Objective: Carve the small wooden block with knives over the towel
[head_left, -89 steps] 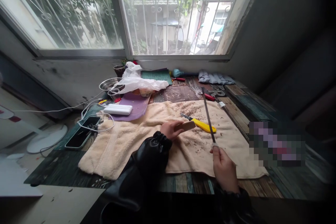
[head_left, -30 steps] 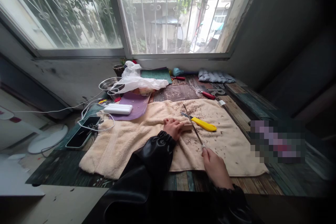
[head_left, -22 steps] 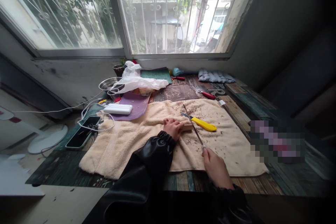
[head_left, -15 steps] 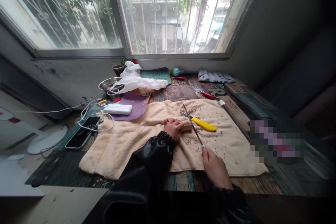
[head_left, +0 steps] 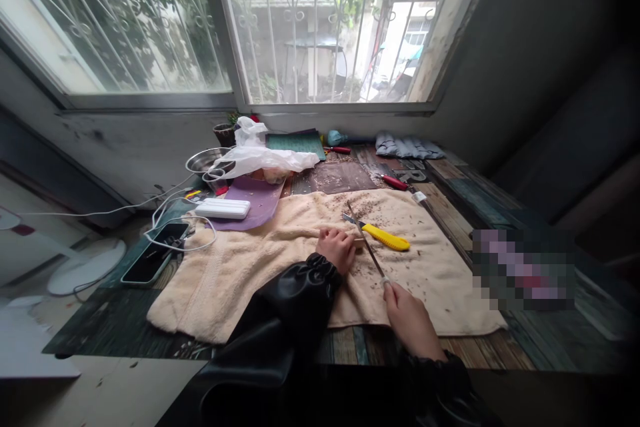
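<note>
My left hand (head_left: 337, 249) is closed on a small pale wooden piece (head_left: 359, 242), pressing it down on the beige towel (head_left: 250, 273). Only a short end of the piece shows past the fingers. In my right hand (head_left: 409, 317) is a long thin file (head_left: 371, 251), gripped by its pale handle. Its dark shaft slants up and to the left, crossing just at the end of the wooden piece; whether they touch I cannot tell. A yellow utility knife (head_left: 387, 237) with its blade out lies on the towel, right beside the file. Brown shavings are scattered around it.
A white power bank (head_left: 223, 208) rests on a purple sheet (head_left: 265, 203), its cable looping over a phone (head_left: 156, 255) at left. Behind are a metal bowl (head_left: 196, 161), a white plastic bag (head_left: 273, 160) and a green mat (head_left: 297, 143). A red-handled tool (head_left: 395, 182) lies beyond the towel.
My left hand has shifted slightly right and turned, so less of the wooden piece shows. The file stays in my right hand, at nearly the same slant.
</note>
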Action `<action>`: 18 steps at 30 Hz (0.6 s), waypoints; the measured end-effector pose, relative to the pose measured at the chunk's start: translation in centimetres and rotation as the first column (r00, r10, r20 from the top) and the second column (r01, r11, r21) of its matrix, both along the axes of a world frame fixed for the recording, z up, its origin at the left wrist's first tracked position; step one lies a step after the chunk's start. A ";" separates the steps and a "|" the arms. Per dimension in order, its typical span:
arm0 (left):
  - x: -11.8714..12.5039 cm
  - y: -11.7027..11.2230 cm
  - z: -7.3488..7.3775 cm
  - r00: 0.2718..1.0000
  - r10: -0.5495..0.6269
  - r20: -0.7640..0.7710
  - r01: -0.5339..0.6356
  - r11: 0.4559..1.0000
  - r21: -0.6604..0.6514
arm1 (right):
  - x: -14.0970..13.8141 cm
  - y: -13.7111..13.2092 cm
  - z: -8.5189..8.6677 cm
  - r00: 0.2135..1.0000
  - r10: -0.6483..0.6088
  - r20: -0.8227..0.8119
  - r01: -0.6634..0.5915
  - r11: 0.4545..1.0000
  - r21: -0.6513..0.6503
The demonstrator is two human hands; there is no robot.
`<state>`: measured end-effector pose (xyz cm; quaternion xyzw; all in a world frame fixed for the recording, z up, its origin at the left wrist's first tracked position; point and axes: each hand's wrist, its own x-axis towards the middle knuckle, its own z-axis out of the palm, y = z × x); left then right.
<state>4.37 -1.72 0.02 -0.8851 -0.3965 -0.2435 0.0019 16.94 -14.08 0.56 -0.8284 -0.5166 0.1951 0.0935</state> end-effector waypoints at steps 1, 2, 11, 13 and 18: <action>0.4 -0.1 0.0 1.000 -0.010 0.005 0.010 1.000 0.003 | 0.0 0.0 0.0 1.000 0.002 0.002 -0.002 1.000 0.000; 0.8 -0.1 -0.1 1.000 -0.008 0.008 0.008 1.000 0.003 | 0.1 -0.1 0.0 1.000 0.004 0.007 -0.004 1.000 0.001; 1.2 0.4 -0.5 0.999 -0.023 0.039 0.024 0.999 -0.022 | 0.2 -0.2 -0.1 0.999 0.006 0.050 -0.005 1.000 -0.014; 1.2 0.3 -0.4 0.999 -0.024 0.040 0.025 0.999 -0.023 | 0.2 -0.1 -0.2 0.998 0.006 0.057 -0.005 1.000 -0.025; 1.1 0.3 -0.3 0.998 -0.026 0.050 0.028 0.999 -0.032 | 0.3 0.2 -0.3 0.998 0.012 0.064 -0.009 0.999 -0.039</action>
